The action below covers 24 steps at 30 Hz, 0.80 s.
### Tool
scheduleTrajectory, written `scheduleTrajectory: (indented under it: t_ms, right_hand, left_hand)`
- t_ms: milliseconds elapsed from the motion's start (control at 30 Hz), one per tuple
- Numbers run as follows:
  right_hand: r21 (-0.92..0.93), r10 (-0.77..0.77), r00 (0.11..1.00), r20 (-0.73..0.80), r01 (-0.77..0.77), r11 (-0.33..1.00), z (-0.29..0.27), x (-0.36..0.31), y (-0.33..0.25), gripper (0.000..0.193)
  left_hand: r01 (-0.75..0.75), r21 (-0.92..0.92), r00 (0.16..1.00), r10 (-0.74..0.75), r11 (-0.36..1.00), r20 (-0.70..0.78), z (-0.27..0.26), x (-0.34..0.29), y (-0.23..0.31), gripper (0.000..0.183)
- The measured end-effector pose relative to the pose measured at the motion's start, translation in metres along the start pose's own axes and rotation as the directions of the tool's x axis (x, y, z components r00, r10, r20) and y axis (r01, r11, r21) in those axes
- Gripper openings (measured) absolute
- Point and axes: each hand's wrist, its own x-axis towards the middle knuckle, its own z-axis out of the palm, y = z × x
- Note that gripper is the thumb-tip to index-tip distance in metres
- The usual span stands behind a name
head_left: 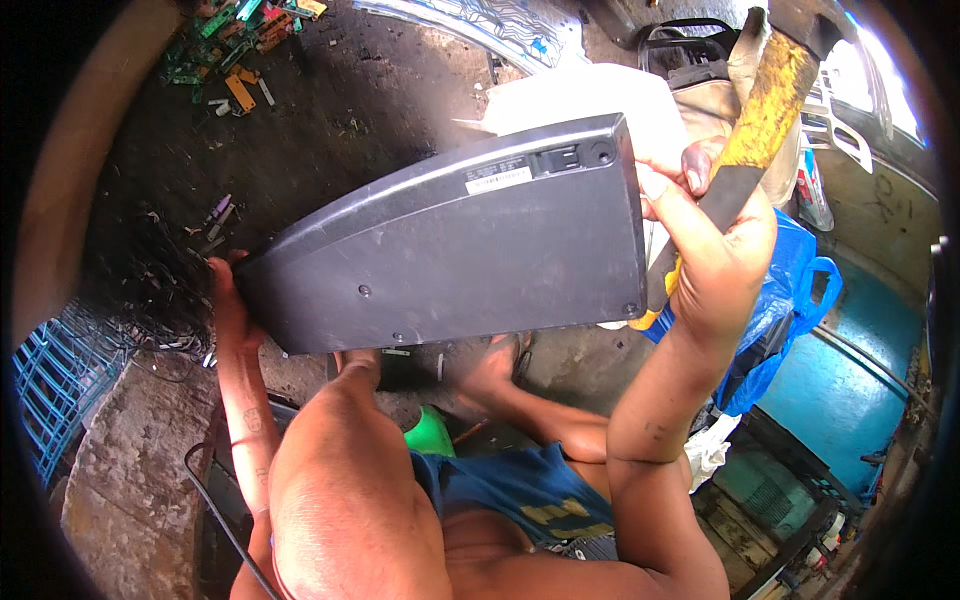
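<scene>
the panel (450, 250), black and wide, was held up in front of the person, above the floor (340, 110) and above the feet. its narrow end was toward the left and its broad end toward the right. the upper edge was curved. near the upper right corner there was a small recess, and beside it a pale label (498, 181). some round holes were seen in its face.

the left hand (235, 305) was closed around the narrow end, with a part of the fingers hidden by the panel. the right hand (725, 225) was at the broad end. it was closed on a tool (775, 105) with yellow and dark handle, which stood slanted through this hand, and the thumb was at the edge of the panel. how firmly this hand pressed the panel, i could not tell.

behind the panel there was a white sheet (600, 95), and to the right, under the right hand, a blue bag (785, 290). in the upper left, coloured scraps (240, 40) lay on the floor. a black tangle (130, 285) was near the left hand, with a blue rack (50, 385) just beside it. below, a green piece (430, 430) was between the legs, and at the left stood a rough block (135, 450).
</scene>
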Motion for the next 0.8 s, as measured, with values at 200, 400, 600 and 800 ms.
scheduleTrajectory:
  t_ms: [200, 400, 600, 800]
  right_hand:
    - [0.049, 0.011, 1.0, -0.009, -0.01, 0.999, -0.001, -0.004, 0.002, 0.019]
    - [0.015, -0.017, 0.999, -0.041, 0.018, 1.0, 0.001, -0.012, 0.006, 0.025]
    - [0.072, -0.23, 0.968, -0.097, 0.237, 0.969, 0.018, -0.016, 0.029, 0.033]
    - [0.141, -0.285, 0.956, -0.064, 0.292, 0.946, 0.013, -0.013, 0.039, 0.036]
  left_hand:
    - [-0.03, 0.084, 0.997, 0.035, 0.996, -0.061, 0.006, 0.009, -0.005, 0.061]
    - [-0.098, -0.09, 0.987, 0.085, 0.991, -0.133, 0.002, 0.01, -0.007, 0.05]
    - [-0.496, -0.235, 0.845, 0.527, 0.836, 0.092, -0.011, 0.012, 0.016, 0.036]
    - [-0.594, -0.331, 0.741, 0.659, 0.733, 0.129, -0.014, 0.006, 0.034, 0.034]
